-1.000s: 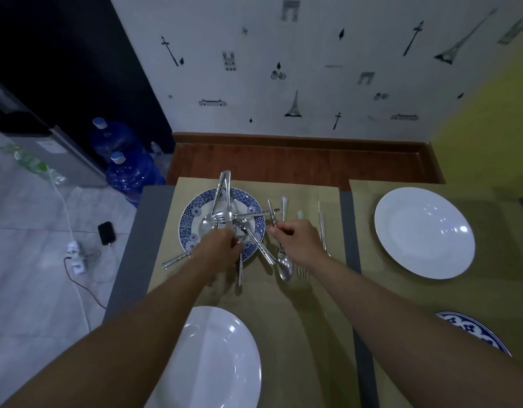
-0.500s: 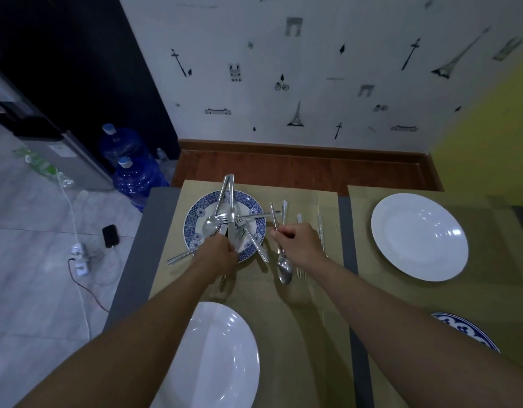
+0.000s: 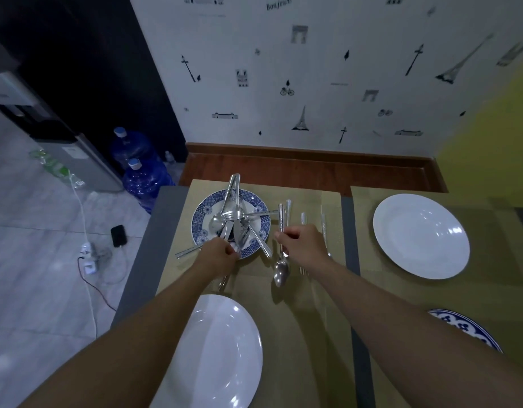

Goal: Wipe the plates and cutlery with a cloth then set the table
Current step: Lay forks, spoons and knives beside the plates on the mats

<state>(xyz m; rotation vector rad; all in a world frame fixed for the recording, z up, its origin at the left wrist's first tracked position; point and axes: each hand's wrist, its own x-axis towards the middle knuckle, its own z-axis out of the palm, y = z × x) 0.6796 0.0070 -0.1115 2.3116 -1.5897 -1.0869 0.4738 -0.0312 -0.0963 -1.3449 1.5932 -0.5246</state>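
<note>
- Cutlery [image 3: 233, 220] mostly heaped on the blue plate [image 3: 202, 214], mid-frame.
- Your left hand [image 3: 217, 255] grips a piece [image 3: 224, 280] there; right hand [image 3: 305, 245] pinches a spoon [image 3: 280, 272].
- Setting looks barely begun.

the cutlery [image 3: 233, 214] is silver. the far left plate [image 3: 199, 222] has a blue floral-patterned rim, as does the right-edge plate [image 3: 472, 328]. the far right plate [image 3: 420, 235] and near plate [image 3: 222, 348] are plain white. the placemat [image 3: 298, 334] is tan, the table [image 3: 154, 245] grey.
</note>
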